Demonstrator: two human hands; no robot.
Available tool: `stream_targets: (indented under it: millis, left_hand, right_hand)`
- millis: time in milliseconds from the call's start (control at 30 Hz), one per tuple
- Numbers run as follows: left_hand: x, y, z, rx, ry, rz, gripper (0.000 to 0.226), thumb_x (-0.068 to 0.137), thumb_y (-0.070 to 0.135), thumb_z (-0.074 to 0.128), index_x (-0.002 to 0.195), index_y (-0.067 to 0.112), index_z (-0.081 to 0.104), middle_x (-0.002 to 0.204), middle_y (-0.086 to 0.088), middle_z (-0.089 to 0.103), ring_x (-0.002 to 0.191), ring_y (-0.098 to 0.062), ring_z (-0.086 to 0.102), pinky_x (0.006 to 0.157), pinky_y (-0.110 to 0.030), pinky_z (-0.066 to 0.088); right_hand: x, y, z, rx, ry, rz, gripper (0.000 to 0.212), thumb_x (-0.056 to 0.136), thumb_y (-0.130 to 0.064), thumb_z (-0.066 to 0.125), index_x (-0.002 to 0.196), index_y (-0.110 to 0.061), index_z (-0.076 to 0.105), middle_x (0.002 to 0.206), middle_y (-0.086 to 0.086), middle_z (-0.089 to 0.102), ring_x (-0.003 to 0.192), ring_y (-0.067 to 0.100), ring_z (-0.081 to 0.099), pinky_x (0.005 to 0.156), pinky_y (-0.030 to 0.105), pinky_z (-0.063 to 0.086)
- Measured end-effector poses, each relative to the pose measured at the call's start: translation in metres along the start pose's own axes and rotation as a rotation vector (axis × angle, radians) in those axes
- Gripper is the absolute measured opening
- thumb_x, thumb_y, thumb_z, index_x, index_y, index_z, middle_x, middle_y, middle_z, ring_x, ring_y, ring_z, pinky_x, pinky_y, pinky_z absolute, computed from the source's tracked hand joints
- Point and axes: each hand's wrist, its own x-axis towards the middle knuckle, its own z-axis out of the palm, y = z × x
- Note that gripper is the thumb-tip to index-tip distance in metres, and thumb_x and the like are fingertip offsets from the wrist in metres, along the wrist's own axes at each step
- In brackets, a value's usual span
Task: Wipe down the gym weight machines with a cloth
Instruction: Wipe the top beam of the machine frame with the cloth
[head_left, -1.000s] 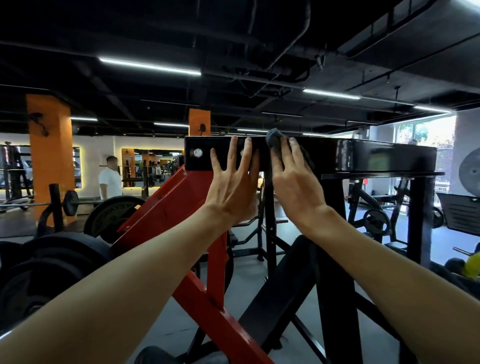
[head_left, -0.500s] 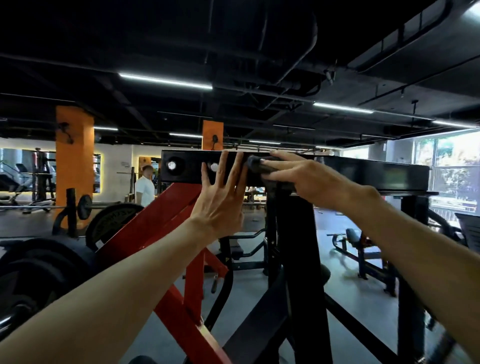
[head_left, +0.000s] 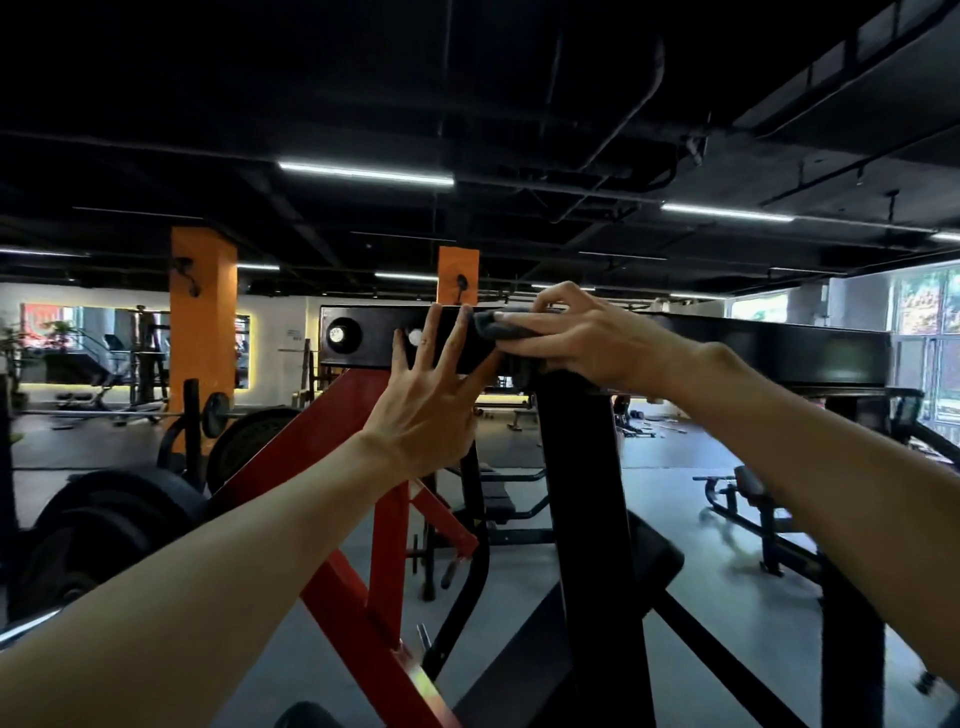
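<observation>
Centre frame: grey cloth (head_left: 491, 326) is being gripped by right hand (head_left: 582, 340) fingers atop black crossbeam (head_left: 779, 351); left hand (head_left: 423, 410), fingers spread open, is being braced against it, likely steadying.

Glossy black painted metal crossbeam (head_left: 779, 353), soft grey cloth (head_left: 493, 325), glossy red metal strut (head_left: 322, 415)

A single head-worn wide-angle camera looks forward and slightly upward, close to the machine's black crossbeam (head_left: 779, 353) at 12 o'clock, both forearms entering from 7 and 4 o'clock, ceiling filling the upper half.
</observation>
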Motion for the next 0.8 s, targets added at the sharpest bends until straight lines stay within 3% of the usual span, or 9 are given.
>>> stream_targets:
  millis: [100, 200, 300, 433, 533, 600, 667, 733, 800]
  left_hand:
    - [0.006, 0.006, -0.008, -0.016, 0.090, -0.035, 0.055, 0.101, 0.046, 0.033, 0.153, 0.026, 0.038, 0.161, -0.025, 0.025, 0.148, -0.052, 0.021, 0.106, -0.077, 0.030]
    - [0.025, 0.025, -0.021, -0.138, 0.147, -0.101, 0.053, 0.103, 0.057, 0.031, 0.127, 0.017, 0.057, 0.148, -0.020, 0.041, 0.147, -0.044, 0.029, 0.105, -0.075, 0.032]
    - [0.038, 0.047, -0.024, -0.305, 0.126, -0.173, 0.072, 0.098, 0.060, 0.020, 0.151, 0.014, 0.036, 0.165, -0.010, 0.020, 0.155, -0.038, 0.007, 0.114, -0.075, 0.019]
    - [0.046, 0.054, -0.022, -0.368, 0.030, -0.236, 0.091, 0.090, 0.076, 0.002, 0.163, 0.023, -0.001, 0.171, 0.006, -0.007, 0.155, -0.024, -0.019, 0.120, -0.069, -0.003]
    - [0.050, 0.057, -0.024, -0.332, 0.020, -0.263, 0.101, 0.084, 0.085, 0.003, 0.163, 0.022, -0.001, 0.170, 0.005, -0.007, 0.155, -0.030, -0.016, 0.117, -0.073, -0.002]
    - [0.053, 0.064, -0.025, -0.273, 0.024, -0.244, 0.099, 0.084, 0.086, 0.008, 0.163, 0.027, -0.001, 0.171, 0.005, -0.007, 0.155, -0.036, -0.013, 0.113, -0.077, 0.003]
    - [0.057, 0.075, -0.028, -0.207, 0.040, -0.195, 0.095, 0.086, 0.085, 0.012, 0.162, 0.030, 0.002, 0.171, 0.003, -0.006, 0.154, -0.040, -0.010, 0.109, -0.080, 0.008]
    - [0.064, 0.092, -0.031, -0.109, 0.050, -0.107, 0.094, 0.088, 0.084, 0.014, 0.162, 0.027, 0.006, 0.171, 0.000, -0.004, 0.154, -0.043, -0.006, 0.109, -0.082, 0.011]
    - [0.070, 0.108, -0.031, -0.025, 0.020, -0.063, 0.097, 0.088, 0.084, 0.014, 0.162, 0.022, 0.004, 0.170, -0.005, -0.007, 0.153, -0.046, -0.005, 0.110, -0.081, 0.016]
  right_hand:
    - [-0.052, 0.017, -0.010, -0.053, 0.029, -0.012, 0.043, 0.098, -0.028, 0.053, 0.141, -0.026, 0.059, 0.155, -0.008, 0.045, 0.128, 0.029, 0.044, 0.099, 0.037, 0.050]
    - [-0.099, 0.023, -0.012, -0.060, 0.073, 0.094, 0.048, 0.096, -0.011, 0.051, 0.142, -0.020, 0.058, 0.156, -0.005, 0.044, 0.124, 0.032, 0.048, 0.090, 0.045, 0.059]
    - [-0.094, 0.019, -0.002, -0.069, 0.098, 0.147, 0.063, 0.091, 0.000, 0.050, 0.149, -0.023, 0.049, 0.161, -0.006, 0.036, 0.124, 0.034, 0.046, 0.084, 0.050, 0.059]
    - [-0.045, 0.008, 0.008, -0.015, 0.158, 0.091, 0.062, 0.101, -0.014, 0.051, 0.158, -0.028, 0.032, 0.163, -0.008, 0.032, 0.118, 0.028, 0.044, 0.089, 0.040, 0.055]
    - [-0.041, 0.010, 0.009, 0.022, 0.181, 0.083, 0.067, 0.098, -0.013, 0.058, 0.158, -0.028, 0.031, 0.161, -0.010, 0.035, 0.118, 0.026, 0.045, 0.085, 0.039, 0.057]
    - [-0.068, 0.017, 0.009, -0.043, 0.169, 0.053, 0.063, 0.094, -0.004, 0.056, 0.154, -0.020, 0.042, 0.159, -0.006, 0.040, 0.120, 0.029, 0.049, 0.091, 0.032, 0.052]
    - [-0.113, 0.030, 0.011, -0.117, 0.139, 0.097, 0.071, 0.087, 0.006, 0.050, 0.153, -0.020, 0.043, 0.159, -0.006, 0.040, 0.124, 0.032, 0.050, 0.097, 0.037, 0.050]
    - [-0.163, 0.045, 0.017, -0.131, 0.112, 0.237, 0.086, 0.080, 0.013, 0.045, 0.157, -0.025, 0.034, 0.162, -0.009, 0.034, 0.127, 0.034, 0.046, 0.086, 0.049, 0.059]
    - [-0.190, 0.052, 0.022, -0.113, 0.118, 0.369, 0.094, 0.075, 0.017, 0.046, 0.157, -0.026, 0.029, 0.163, -0.008, 0.033, 0.124, 0.035, 0.044, 0.073, 0.049, 0.061]
